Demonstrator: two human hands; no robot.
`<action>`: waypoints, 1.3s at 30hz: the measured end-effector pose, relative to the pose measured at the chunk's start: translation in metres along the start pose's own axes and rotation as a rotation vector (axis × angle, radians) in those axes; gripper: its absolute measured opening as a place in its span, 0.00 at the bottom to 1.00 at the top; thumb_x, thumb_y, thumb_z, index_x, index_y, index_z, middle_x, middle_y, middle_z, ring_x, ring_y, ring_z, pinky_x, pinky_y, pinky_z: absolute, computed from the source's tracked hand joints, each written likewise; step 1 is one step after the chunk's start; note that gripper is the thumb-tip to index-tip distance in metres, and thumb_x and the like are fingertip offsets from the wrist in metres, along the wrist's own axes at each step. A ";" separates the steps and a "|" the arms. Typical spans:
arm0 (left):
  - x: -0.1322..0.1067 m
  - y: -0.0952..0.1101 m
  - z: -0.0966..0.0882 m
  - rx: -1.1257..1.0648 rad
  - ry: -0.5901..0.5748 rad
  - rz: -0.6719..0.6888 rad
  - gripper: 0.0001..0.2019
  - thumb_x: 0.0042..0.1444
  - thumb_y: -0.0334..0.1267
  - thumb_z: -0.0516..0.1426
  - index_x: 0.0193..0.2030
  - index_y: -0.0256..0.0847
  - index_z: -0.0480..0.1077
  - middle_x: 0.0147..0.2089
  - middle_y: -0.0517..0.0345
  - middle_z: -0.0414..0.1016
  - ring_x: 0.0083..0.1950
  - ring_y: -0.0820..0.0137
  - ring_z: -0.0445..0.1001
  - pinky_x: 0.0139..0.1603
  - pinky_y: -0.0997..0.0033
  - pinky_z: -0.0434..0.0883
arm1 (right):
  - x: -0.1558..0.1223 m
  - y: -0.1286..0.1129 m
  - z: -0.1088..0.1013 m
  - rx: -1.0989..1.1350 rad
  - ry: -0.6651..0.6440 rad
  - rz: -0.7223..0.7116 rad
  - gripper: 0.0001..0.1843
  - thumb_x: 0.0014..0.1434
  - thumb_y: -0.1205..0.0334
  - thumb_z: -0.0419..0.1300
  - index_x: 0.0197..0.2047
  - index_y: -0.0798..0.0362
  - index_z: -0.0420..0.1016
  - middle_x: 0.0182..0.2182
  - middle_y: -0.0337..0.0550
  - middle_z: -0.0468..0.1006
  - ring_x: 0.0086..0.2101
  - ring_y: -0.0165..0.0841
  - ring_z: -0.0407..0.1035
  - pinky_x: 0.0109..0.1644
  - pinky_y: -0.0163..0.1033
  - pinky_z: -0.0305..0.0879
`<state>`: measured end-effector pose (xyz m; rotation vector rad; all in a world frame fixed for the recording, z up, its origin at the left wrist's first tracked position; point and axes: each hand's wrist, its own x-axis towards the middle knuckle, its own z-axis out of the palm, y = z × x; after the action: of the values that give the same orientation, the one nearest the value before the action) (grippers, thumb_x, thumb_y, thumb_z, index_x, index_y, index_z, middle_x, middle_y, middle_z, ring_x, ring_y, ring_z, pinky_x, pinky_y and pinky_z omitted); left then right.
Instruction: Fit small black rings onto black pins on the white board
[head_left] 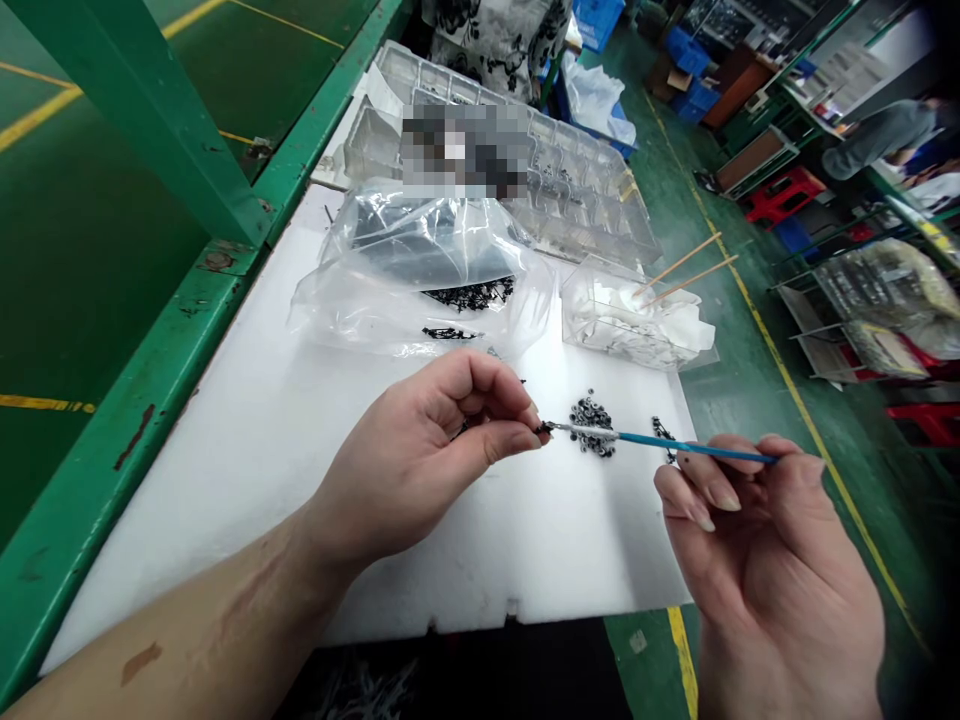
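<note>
My left hand point(427, 450) pinches a tiny black part point(541, 428) between thumb and fingertips. My right hand point(757, 560) grips a thin blue-handled pick point(660, 443) near its far end, and the pick's metal tip touches that black part. Under the pick, a heap of small black rings point(591, 425) lies on the white foam board point(480, 570). A smaller black cluster point(664, 436) sits just right of the heap, partly behind the pick.
A clear plastic bag point(405, 270) holds black parts. Behind it stands a clear compartment tray point(577, 190), partly blurred out. A clear box point(634, 320) holds white cloth and wooden sticks. A green bench frame point(150, 400) runs along the left; a person in a patterned garment point(487, 40) stands beyond.
</note>
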<state>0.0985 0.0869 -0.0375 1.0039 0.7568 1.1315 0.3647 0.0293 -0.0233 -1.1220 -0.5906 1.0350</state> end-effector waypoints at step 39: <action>-0.004 -0.011 -0.014 0.355 0.041 0.011 0.09 0.67 0.49 0.71 0.41 0.49 0.80 0.42 0.57 0.87 0.42 0.66 0.87 0.39 0.78 0.83 | 0.152 -0.009 -0.065 -0.084 0.364 -0.139 0.25 0.56 0.52 0.82 0.40 0.50 0.71 0.32 0.31 0.75 0.24 0.23 0.63 0.22 0.29 0.58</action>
<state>0.0894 0.0857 -0.0531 1.2840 1.0097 1.0498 0.4878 0.1357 -0.0536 -1.2870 -0.4152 0.6699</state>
